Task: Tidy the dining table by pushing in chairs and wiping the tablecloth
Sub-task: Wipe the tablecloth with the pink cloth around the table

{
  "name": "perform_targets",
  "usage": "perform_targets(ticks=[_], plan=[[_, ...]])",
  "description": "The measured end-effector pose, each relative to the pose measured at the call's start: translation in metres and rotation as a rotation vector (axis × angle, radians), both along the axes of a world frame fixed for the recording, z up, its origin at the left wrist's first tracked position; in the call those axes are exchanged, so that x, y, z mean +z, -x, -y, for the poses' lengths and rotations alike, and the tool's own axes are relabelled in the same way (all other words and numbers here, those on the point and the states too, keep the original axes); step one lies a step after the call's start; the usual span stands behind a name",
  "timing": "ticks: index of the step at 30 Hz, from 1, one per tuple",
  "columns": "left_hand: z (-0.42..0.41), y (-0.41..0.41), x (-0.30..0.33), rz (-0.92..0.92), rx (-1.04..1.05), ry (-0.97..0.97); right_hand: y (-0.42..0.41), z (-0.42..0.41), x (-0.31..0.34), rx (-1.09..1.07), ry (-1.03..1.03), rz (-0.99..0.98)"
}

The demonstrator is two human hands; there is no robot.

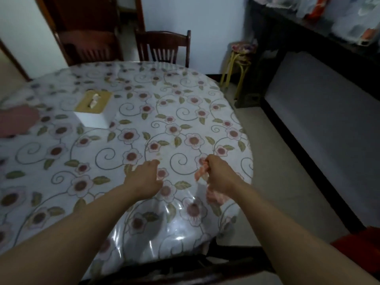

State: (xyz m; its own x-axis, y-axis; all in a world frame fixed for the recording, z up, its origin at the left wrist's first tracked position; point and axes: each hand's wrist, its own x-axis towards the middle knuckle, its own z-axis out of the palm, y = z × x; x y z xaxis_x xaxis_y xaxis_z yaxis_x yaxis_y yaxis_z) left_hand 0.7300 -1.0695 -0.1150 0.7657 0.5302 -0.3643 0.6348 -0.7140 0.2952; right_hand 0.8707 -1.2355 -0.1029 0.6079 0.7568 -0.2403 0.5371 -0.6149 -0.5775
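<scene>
The right hand [218, 173] squeezes a pink cloth [200, 174] over the near right part of the flowery tablecloth [185, 103]. The left hand [144, 177] reaches out beside it — fingers hidden, so I cannot tell its grip. A chair [163, 47] stands at the far side.

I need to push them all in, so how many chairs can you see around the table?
3: one chair at the far edge, another far left beside it, and one at the near edge under the arms. More may be out of view.
</scene>
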Motion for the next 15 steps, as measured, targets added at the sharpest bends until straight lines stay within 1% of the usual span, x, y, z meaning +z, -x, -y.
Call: perform_targets(ticks=[4, 6, 7, 8, 9, 10, 11, 12, 13, 15], plan=[[-0.012, -0.012, -0.015, 0.004, 0.096, 0.027, -0.017, -0.021, -0.009, 0.063, -0.015, -0.081], [-0.014, -0.019, -0.026, 0.013, 0.151, 0.075, -0.03, -0.029, -0.019, 0.182, 0.069, -0.019], [-0.013, -0.021, -0.031, 0.009, 0.166, 0.098, -0.038, -0.032, -0.023, 0.24, 0.114, 0.042], [-0.011, -0.025, -0.037, 0.004, 0.182, 0.113, -0.046, -0.033, -0.022, 0.327, 0.156, 0.152], [-0.008, -0.03, -0.042, -0.006, 0.206, 0.126, -0.055, -0.033, -0.024, 0.334, 0.138, 0.164], [-0.006, -0.034, -0.045, -0.013, 0.228, 0.136, -0.06, -0.036, -0.024, 0.295, 0.11, 0.154], [-0.004, -0.04, -0.047, -0.014, 0.249, 0.144, -0.066, -0.04, -0.024, 0.305, 0.088, 0.147], [-0.002, -0.046, -0.05, -0.008, 0.27, 0.15, -0.073, -0.043, -0.028, 0.36, 0.086, 0.172], [0.001, -0.052, -0.052, -0.003, 0.285, 0.153, -0.081, -0.045, -0.03, 0.407, 0.102, 0.165], [0.006, -0.066, -0.058, 0.008, 0.306, 0.161, -0.094, -0.052, -0.034, 0.393, 0.092, 0.033]])
